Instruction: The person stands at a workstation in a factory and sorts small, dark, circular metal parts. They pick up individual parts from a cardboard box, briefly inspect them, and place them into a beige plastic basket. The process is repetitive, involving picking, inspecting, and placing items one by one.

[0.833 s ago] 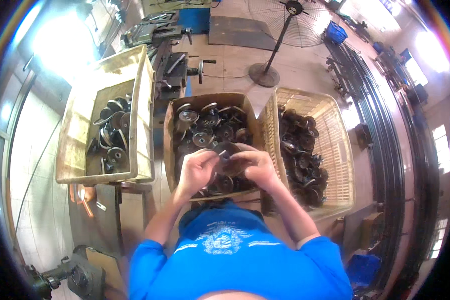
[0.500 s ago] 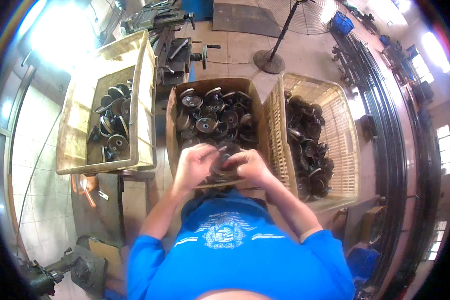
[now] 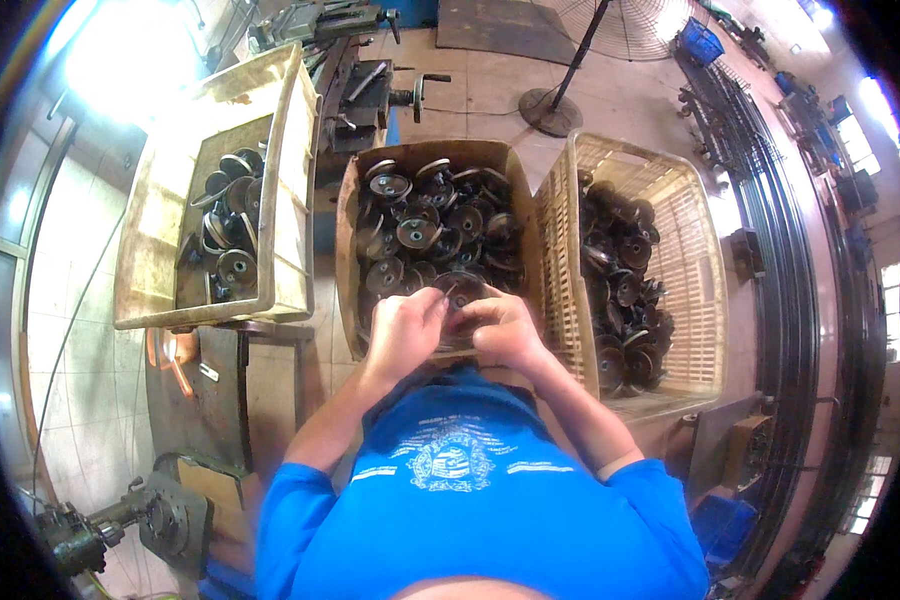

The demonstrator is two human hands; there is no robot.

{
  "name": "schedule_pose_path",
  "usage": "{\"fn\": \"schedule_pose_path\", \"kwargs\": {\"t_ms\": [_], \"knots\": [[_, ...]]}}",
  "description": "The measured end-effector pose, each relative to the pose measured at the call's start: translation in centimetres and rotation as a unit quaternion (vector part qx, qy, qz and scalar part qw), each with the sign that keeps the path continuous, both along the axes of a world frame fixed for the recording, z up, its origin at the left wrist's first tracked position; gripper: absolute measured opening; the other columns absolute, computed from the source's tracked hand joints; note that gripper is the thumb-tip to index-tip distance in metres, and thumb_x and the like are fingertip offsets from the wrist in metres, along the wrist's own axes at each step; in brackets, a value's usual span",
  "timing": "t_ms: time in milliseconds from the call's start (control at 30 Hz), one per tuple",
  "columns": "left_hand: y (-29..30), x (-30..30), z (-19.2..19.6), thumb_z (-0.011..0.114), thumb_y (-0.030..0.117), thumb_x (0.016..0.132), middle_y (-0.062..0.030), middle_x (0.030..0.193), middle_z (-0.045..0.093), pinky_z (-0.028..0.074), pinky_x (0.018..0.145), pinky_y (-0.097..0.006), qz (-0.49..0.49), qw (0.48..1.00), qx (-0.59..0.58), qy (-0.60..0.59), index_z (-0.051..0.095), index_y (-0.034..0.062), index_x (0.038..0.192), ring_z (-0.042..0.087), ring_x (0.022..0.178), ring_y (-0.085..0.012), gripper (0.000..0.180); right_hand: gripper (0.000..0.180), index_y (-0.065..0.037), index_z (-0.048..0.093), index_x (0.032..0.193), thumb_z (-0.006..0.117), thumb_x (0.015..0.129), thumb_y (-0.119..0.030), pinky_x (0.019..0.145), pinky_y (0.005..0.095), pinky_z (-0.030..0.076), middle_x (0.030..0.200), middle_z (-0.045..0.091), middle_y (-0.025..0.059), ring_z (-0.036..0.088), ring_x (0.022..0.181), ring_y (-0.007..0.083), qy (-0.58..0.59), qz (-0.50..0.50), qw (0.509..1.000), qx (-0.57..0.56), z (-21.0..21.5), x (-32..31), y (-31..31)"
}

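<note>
My left hand (image 3: pixel 407 328) and my right hand (image 3: pixel 505 330) meet over the near side of a cardboard box (image 3: pixel 347 215). Between them is a dark round metal wheel part (image 3: pixel 462 284), partly covered by my fingers. The right thumb and fingers close on this part from its right side. On the left, my fingers are pinched together against it; what lies in their tips is too small to make out. Beyond my hands, the box holds many similar black flanged wheels (image 3: pixel 417 232), piled loosely.
At left, a tilted cream plastic crate (image 3: pixel 295 190) holds more wheels; a slatted plastic crate (image 3: pixel 560 270) at right holds others. An orange-handled tool (image 3: pixel 180 375) lies below the left crate. A vise-like machine (image 3: pixel 365 95) and a fan stand (image 3: pixel 550 112) are farther off.
The view has shifted slightly, with the crates appearing a little higher. My hands stay together at the box's near side; the wheel between them was blurred and now shows more sharply.
</note>
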State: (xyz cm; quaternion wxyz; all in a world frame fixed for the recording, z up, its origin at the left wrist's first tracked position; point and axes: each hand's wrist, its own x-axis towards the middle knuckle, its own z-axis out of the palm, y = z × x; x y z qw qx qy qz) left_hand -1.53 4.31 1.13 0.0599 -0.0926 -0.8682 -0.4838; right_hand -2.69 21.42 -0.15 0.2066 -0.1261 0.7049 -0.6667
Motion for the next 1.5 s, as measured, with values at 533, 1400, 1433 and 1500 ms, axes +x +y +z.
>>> {"fn": "schedule_pose_path", "kwargs": {"t_ms": [533, 1400, 1433, 1500], "knots": [[0.2, -0.3, -2.4, 0.055, 0.004, 0.080, -0.0245, 0.064, 0.052, 0.042, 0.048, -0.039, 0.093, 0.994, -0.005, 0.055, 0.054, -0.0021, 0.072, 0.055, 0.060, -0.0396, 0.010, 0.055, 0.008, 0.048, 0.111, 0.057, 0.059, -0.009, 0.092, 0.0430, 0.041, 0.126, 0.036, 0.0345, 0.046, 0.106, 0.0485, 0.308, 0.052, 0.921, 0.233, -1.8, -0.8, -2.9], [-16.8, 13.9, -8.8, 0.052, 0.023, 0.086, -0.0147, 0.081, 0.055, 0.042, 0.061, -0.037, 0.243, 0.961, 0.089, -0.101, 0.055, 0.0031, 0.099, 0.054, 0.071, -0.0256, 0.024, 0.019, -0.001, 0.065, 0.071, 0.068, 0.062, -0.017, 0.059, 0.0338, 0.053, 0.075, 0.065, 0.0152, 0.065, 0.071, 0.0254, 0.177, 0.082, 0.943, 0.269, 3.4, -16.6, -41.5], [-15.9, 12.4, -9.0, 0.052, 0.017, 0.085, -0.0087, 0.064, 0.049, 0.038, 0.045, -0.031, 0.282, 0.928, 0.210, -0.128, 0.054, 0.0008, 0.085, 0.048, 0.052, -0.0184, 0.017, 0.018, -0.001, 0.064, 0.070, 0.067, 0.061, -0.016, 0.061, 0.0342, 0.052, 0.079, 0.064, 0.0158, 0.064, 0.073, 0.0254, 0.245, 0.100, 0.921, 0.286, 3.2, -17.2, -40.4], [-14.8, 11.2, -8.4, 0.051, 0.017, 0.086, -0.0086, 0.062, 0.050, 0.038, 0.044, -0.031, 0.256, 0.938, 0.189, -0.139, 0.055, 0.0007, 0.084, 0.048, 0.050, -0.0180, 0.017, 0.017, 0.000, 0.062, 0.069, 0.065, 0.061, -0.015, 0.066, 0.0349, 0.052, 0.087, 0.063, 0.0170, 0.063, 0.078, 0.0254, 0.373, 0.137, 0.861, 0.318, 2.7, -18.5, -37.9]]}}
